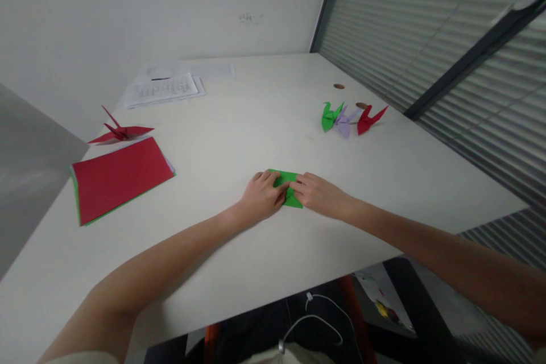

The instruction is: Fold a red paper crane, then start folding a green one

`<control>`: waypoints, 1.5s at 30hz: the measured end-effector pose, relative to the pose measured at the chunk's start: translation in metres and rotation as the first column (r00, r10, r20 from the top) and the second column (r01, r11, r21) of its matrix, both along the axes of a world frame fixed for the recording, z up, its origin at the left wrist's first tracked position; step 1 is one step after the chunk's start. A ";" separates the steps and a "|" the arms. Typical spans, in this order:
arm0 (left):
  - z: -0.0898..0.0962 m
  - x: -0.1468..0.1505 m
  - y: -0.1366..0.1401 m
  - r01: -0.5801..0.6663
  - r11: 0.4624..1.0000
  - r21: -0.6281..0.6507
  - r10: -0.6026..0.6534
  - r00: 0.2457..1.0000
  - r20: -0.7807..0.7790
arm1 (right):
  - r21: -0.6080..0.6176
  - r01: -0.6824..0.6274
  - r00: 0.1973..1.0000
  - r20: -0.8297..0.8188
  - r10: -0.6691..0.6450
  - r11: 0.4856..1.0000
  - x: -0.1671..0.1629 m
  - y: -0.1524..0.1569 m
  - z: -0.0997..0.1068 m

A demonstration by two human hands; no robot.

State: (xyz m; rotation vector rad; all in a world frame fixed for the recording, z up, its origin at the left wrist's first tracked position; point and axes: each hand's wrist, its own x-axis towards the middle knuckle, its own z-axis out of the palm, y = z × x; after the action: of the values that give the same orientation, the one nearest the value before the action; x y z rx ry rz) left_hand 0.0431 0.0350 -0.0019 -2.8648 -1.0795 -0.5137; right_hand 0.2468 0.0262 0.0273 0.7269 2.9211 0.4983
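A small folded sheet of green origami paper (pixel 292 201) lies flat on the white table in front of me. My left hand (pixel 263 192) covers its left side, fingers bent and pressed onto the paper, the thumb reaching toward the middle. From the other side, my right hand (pixel 318 192) grips the paper's right part with curled fingers. The fingertips of both hands nearly meet over the centre. Much of the paper, including some of its creases, is hidden under the fingers.
A stack of coloured paper (pixel 123 179), red on top, lies at the left by a red paper crane (pixel 121 132). At the right stand green (pixel 329 118), lilac (pixel 343 124) and red (pixel 367 120) cranes. Written sheets (pixel 164 90) lie farther back. Window blinds (pixel 426 23) border the right side.
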 end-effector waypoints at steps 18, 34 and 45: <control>-0.011 0.002 0.011 0.212 0.974 -0.075 -0.198 0.966 0.166 | -0.045 0.195 0.978 -0.069 -0.198 0.980 0.006 -0.005 0.008; -0.013 0.002 0.011 0.189 0.976 -0.107 -0.170 0.971 0.170 | -0.006 0.453 0.877 -0.175 -0.448 0.891 0.011 -0.035 0.007; -0.001 0.001 0.000 0.127 0.988 -0.084 -0.113 0.982 0.150 | -0.145 0.403 0.862 -0.273 -0.428 0.904 -0.005 -0.032 -0.014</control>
State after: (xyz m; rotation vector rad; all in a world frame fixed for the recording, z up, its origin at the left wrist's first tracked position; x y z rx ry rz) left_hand 0.0440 0.0354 -0.0027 -3.0304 -0.9772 -0.7076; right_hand 0.2421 -0.0061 0.0136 1.4927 2.8811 0.2344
